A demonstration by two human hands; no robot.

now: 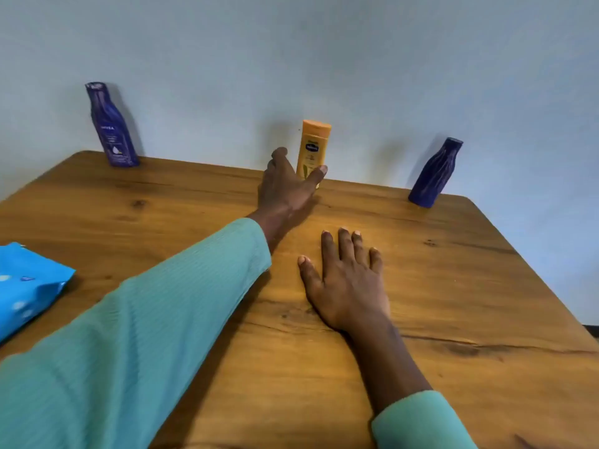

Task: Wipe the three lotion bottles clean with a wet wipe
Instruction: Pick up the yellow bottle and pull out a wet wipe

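Observation:
Three lotion bottles stand along the table's far edge by the wall: a dark blue one [111, 128] at the left, a yellow-orange one [313, 147] in the middle, and a dark blue ribbed one [434, 173] at the right. My left hand [287, 186] is stretched out at the yellow bottle's base. Its thumb lies across the bottle's lower front and its fingers are spread to the bottle's left, with a gap between them and the bottle. My right hand [346, 280] lies flat on the table, palm down, holding nothing. A blue pack of wet wipes [26, 286] lies at the left edge.
The wooden table [453, 303] ends at a pale wall just behind the bottles. Its right edge runs diagonally down the right of the view. My teal sleeves cover both forearms.

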